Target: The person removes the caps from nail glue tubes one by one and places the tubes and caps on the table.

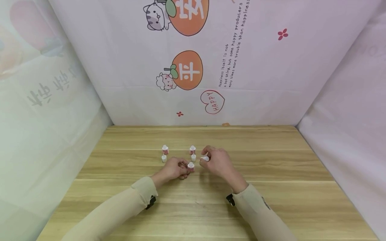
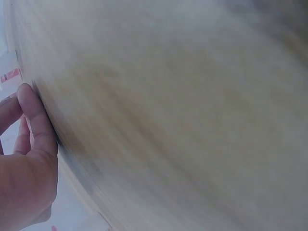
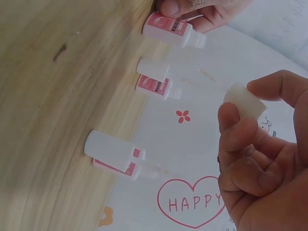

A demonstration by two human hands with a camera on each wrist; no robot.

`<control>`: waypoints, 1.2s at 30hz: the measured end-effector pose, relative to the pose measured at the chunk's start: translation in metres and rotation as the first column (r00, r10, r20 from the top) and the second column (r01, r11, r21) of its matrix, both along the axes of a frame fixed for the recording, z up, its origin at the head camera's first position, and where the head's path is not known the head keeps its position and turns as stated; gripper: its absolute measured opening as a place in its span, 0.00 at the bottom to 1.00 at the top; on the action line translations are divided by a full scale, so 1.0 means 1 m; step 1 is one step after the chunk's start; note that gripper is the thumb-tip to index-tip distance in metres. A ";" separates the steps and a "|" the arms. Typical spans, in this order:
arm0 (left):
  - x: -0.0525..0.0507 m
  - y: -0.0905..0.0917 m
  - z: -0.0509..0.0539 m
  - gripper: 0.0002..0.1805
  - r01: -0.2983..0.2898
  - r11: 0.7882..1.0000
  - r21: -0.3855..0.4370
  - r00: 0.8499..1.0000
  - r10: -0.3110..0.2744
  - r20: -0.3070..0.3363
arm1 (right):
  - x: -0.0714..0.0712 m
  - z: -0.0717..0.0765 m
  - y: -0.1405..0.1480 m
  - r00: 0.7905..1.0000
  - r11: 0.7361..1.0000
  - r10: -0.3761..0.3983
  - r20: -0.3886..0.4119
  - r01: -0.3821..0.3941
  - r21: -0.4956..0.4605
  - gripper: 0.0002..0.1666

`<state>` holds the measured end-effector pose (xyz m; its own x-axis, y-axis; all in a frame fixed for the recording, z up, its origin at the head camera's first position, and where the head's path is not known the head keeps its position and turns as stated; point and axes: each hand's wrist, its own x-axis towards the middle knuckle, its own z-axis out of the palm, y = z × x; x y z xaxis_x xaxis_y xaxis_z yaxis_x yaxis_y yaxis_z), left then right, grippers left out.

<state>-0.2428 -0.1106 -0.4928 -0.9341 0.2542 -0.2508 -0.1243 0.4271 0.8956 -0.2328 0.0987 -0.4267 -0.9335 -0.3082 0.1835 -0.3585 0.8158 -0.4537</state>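
Note:
In the head view my left hand [image 1: 174, 168] holds a small white bottle [image 1: 191, 167] with a pink label, upright on the table. The right wrist view shows the thumb and fingers at the base of this bottle [image 3: 168, 30], whose narrow neck has no cap on it. To its right my right hand [image 1: 218, 161] pinches a white cap [image 3: 244, 101] between thumb and fingers, off the table. A thin brush [image 3: 207, 74] points from the cap towards the bottles. In the left wrist view the bottle is hardly seen past the left hand [image 2: 29, 159].
Two more pink-labelled bottles stand farther back, one left [image 1: 165, 150] and one in the middle [image 1: 192, 150]. In front of each stands a white cap, left [image 1: 164, 158] and middle [image 1: 193, 158], thin stem up. Printed cloth walls [image 1: 256, 67] border the wooden table [image 1: 196, 214].

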 end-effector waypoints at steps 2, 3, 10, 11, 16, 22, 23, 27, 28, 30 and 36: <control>0.000 -0.002 0.000 0.10 0.001 1.000 0.001 1.000 -0.001 -0.002 | 0.000 -0.001 0.000 1.000 1.000 0.013 -0.004 -0.013 -0.005 0.10; 0.001 -0.002 0.000 0.10 0.001 1.000 0.001 1.000 -0.001 -0.003 | 0.000 -0.002 0.001 1.000 1.000 0.019 -0.006 -0.019 -0.005 0.09; 0.003 -0.008 0.000 0.10 -0.008 1.000 0.005 1.000 0.008 0.000 | 0.002 -0.007 0.000 0.999 0.999 0.038 -0.006 -0.038 0.035 0.07; 0.003 -0.009 -0.001 0.10 -0.009 1.000 0.006 1.000 0.009 0.003 | 0.002 -0.008 -0.001 0.999 0.998 0.036 -0.001 -0.036 0.043 0.07; 0.003 -0.013 -0.004 0.10 -0.010 1.000 0.005 1.000 0.010 -0.009 | 0.003 -0.010 -0.004 0.999 0.998 0.025 0.030 -0.026 0.059 0.07; 0.003 -0.016 -0.004 0.11 -0.029 1.000 0.000 0.999 0.029 -0.022 | 0.006 -0.011 -0.011 0.998 0.999 0.026 0.061 -0.028 0.042 0.09; 0.004 -0.017 -0.003 0.11 -0.031 1.000 -0.002 0.999 0.031 -0.024 | 0.006 -0.011 -0.012 0.998 0.999 0.028 0.063 -0.031 0.042 0.10; 0.005 -0.018 -0.001 0.11 -0.029 1.000 0.000 0.999 0.029 -0.022 | 0.006 -0.017 -0.016 0.998 0.997 0.050 0.040 -0.052 0.050 0.09; 0.005 -0.018 -0.001 0.11 -0.025 1.000 0.005 0.999 0.025 -0.021 | 0.005 -0.018 -0.017 0.998 0.997 0.056 0.037 -0.058 0.052 0.09; 0.005 -0.019 0.000 0.10 -0.023 1.000 0.011 1.000 0.023 -0.016 | 0.004 -0.021 -0.019 0.997 0.996 0.067 0.032 -0.068 0.052 0.09; 0.006 -0.021 0.003 0.10 -0.023 1.000 0.014 1.000 0.023 -0.006 | 0.003 -0.025 -0.022 0.995 0.997 0.069 0.067 -0.071 0.021 0.10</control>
<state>-0.2364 -0.1316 -0.4903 -0.9412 0.2360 -0.2416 -0.1285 0.4112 0.9024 -0.2302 0.0764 -0.4518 -0.9192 -0.3768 0.1144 -0.3852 0.8004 -0.4592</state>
